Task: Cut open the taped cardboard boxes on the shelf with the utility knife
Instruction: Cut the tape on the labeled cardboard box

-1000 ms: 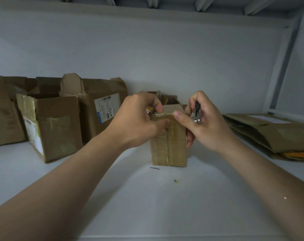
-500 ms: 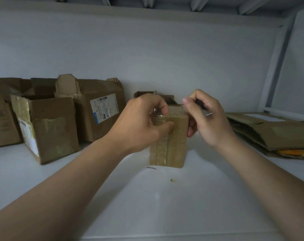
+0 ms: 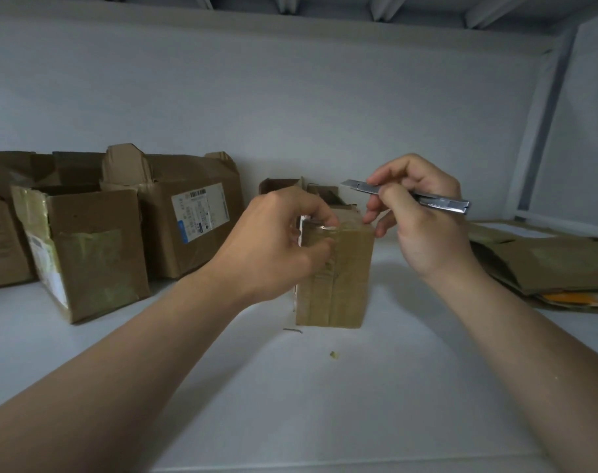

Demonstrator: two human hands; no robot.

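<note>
A small taped cardboard box (image 3: 338, 278) stands upright in the middle of the white shelf (image 3: 290, 404). My left hand (image 3: 277, 244) grips its upper left corner, fingers curled over the top edge and thumb on the front. My right hand (image 3: 424, 216) holds a silver utility knife (image 3: 410, 196) like a pen, just above and right of the box top. The knife's tip points left over the box; its tail sticks out to the right. Two fingertips of my right hand touch the box's top right edge.
Several opened cardboard boxes (image 3: 86, 254) stand at the left, one with a white label (image 3: 200, 213). Another small open box (image 3: 280, 186) sits behind the taped one. Flattened cardboard (image 3: 543, 264) lies at the right. A small scrap (image 3: 332, 354) lies on the shelf.
My right hand has lifted from the box's right side and turned the knife, which now lies level above the box top. My left hand keeps its grip on the box.
</note>
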